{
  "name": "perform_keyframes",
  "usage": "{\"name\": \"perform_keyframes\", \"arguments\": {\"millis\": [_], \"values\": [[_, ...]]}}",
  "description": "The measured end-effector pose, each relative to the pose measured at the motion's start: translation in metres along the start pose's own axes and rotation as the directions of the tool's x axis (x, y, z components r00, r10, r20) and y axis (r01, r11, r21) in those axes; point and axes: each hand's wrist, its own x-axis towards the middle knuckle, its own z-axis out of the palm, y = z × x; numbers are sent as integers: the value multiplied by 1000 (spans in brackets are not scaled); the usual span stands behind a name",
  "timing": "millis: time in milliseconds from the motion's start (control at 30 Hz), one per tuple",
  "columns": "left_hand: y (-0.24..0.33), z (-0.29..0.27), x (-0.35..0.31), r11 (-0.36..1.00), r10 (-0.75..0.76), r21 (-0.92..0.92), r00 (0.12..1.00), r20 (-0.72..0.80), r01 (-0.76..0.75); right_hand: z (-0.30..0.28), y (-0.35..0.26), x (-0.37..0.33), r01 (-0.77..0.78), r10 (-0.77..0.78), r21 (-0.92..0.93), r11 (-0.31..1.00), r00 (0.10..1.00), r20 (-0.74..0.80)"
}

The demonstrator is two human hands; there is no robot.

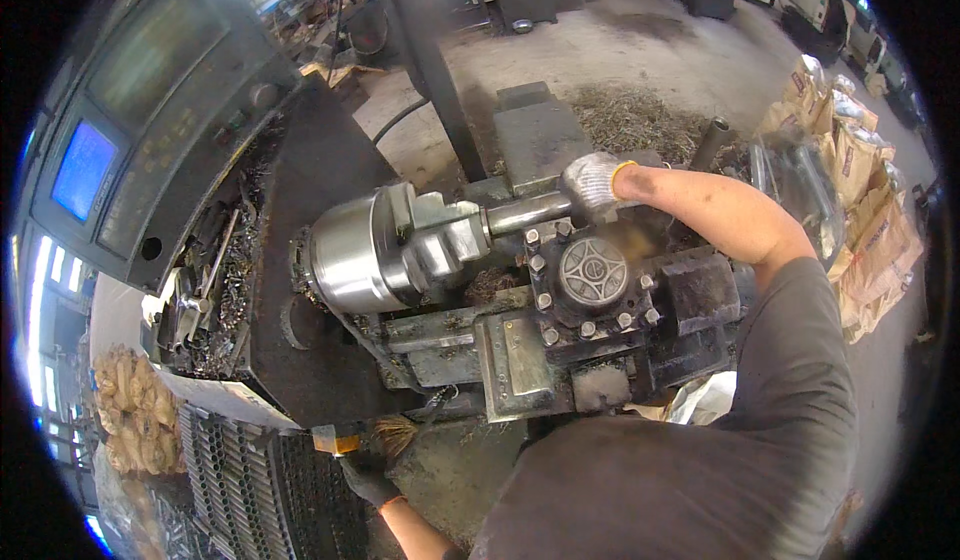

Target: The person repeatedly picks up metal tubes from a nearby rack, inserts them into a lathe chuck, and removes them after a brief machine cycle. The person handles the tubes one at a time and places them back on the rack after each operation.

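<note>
A lathe chuck (350, 250) with stepped steel jaws (440, 235) faces right across the machine. From the jaws a smooth metal bar (530, 212) runs level to my right hand (594, 182). That hand, in a white knit glove, is closed round the bar's right end. A bolted tool post (593, 271) with a round star-patterned cap stands just below the bar. My left hand (368, 482), in a dark glove, is low at the left, close to a yellow-orange block (345, 444) beside stacked metal tubes (235, 480). Its fingers blend into the dark background.
A control panel with a blue screen (84, 170) leans in at the upper left. Metal shavings (635, 125) are heaped behind the lathe. Brown paper sacks (870, 225) stand at the right. A brush (396, 435) lies below the machine bed, by the dark cabinet (330, 360).
</note>
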Motion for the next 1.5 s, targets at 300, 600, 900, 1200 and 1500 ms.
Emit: {"name": "perform_keyframes", "arguments": {"millis": [300,600,900,1200,1500], "values": [[69,19,-21,882,-283,-310,925,254,355,48,19,52,105,-116,162,981,991,59],[77,19,-16,855,-363,-283,891,272,434,15,-44,85,508,-442,224,832,850,-286],[6,-17,27,641,301,670,926,229,-375,-66,-110,12,56,66,505,861,973,-222],[203,126,-75,87,979,361,147,141,-929,175,20,-262,-389,804,723,571,90,-588],[410,401,-32,-71,731,709,447,516,-701,527,-58,-411,-926,888,369,85,238,393]]}}
